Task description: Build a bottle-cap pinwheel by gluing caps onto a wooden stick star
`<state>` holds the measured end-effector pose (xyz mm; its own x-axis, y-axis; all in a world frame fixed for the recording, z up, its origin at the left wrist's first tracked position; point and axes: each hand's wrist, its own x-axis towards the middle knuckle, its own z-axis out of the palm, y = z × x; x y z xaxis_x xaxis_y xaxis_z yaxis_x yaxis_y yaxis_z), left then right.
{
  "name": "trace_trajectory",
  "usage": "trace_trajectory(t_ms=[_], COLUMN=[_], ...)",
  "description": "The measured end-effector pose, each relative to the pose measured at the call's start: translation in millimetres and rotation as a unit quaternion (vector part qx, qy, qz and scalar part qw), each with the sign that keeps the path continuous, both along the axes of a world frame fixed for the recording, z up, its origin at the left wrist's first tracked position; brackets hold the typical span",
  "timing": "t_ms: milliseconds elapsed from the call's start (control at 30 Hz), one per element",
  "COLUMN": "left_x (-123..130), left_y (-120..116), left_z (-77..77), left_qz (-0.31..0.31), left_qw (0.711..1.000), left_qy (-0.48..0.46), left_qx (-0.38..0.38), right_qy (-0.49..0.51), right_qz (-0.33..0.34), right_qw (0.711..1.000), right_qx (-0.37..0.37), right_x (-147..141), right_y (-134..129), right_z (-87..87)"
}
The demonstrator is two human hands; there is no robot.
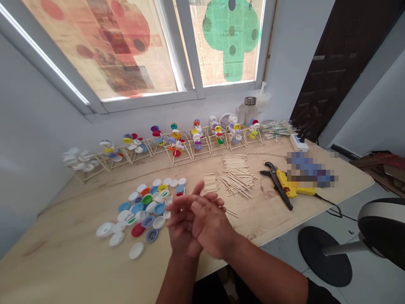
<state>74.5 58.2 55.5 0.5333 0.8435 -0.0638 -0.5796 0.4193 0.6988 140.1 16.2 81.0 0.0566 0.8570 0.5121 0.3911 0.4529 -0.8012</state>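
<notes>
Plywood table edge (253,246) runs just below both hands (198,223) (palms together, seemingly empty).

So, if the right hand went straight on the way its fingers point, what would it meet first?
Past the left hand it touches, most likely the loose plastic bottle caps, though depth is unclear from this view.

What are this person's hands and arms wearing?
The left hand and right hand are bare, with no gloves, and no watch or band shows on the wrists. The right forearm is uncovered down to a dark sleeve at the bottom edge of the view.
</notes>
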Motion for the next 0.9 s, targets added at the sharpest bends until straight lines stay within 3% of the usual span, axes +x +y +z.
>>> trace_trajectory(t_ms=[67,133,167,200,300,367,433,533,600,733,833,900], left_x=[-6,-6,-5,-3,6,9,7,-11,-30,-66,-83,-92], left_y=[-7,-12,-12,-12,-9,-7,-6,-3,1,7,8,6], left_z=[3.9,6.5,7.0,7.0,4.8,3.5,2.4,-2.1,-9.0,-27.5,-37.7,-41.5], left_qz=[-0.005,0.008,0.019,0.037,0.137,0.189,0.208,0.221,0.229,0.226,0.255,0.274], left_qw=[1.000,0.999,0.998,0.996,0.980,0.972,0.972,0.952,0.904,0.743,0.634,0.585], left_qy=[0.016,0.039,0.054,0.068,0.095,0.091,0.098,0.187,0.301,0.509,0.592,0.623], left_qx=[0.001,-0.004,-0.018,-0.040,-0.112,-0.107,-0.041,0.101,0.196,0.371,0.428,0.441], right_qy=[0.131,0.257,0.287,0.286,0.142,0.001,-0.100,-0.151,-0.193,-0.343,-0.418,-0.437], right_qz=[0.091,0.171,0.183,0.173,0.081,0.021,-0.017,-0.096,-0.140,-0.144,-0.114,-0.093], right_qw=[0.981,0.923,0.900,0.897,0.963,0.991,0.993,0.984,0.970,0.922,0.891,0.884], right_qx=[-0.106,-0.232,-0.274,-0.289,-0.216,-0.130,-0.065,-0.019,-0.036,-0.107,-0.133,-0.139], right_x=[4,7,7,7,7,11,23,55,80,110,110,107], right_y=[8,15,17,18,22,25,27,28,25,8,-5,-10], right_z=[-5.2,-12.9,-16.9,-20.7,-28.2,-29.7,-30.0,-31.8,-34.8,-45.1,-52.6,-55.2])
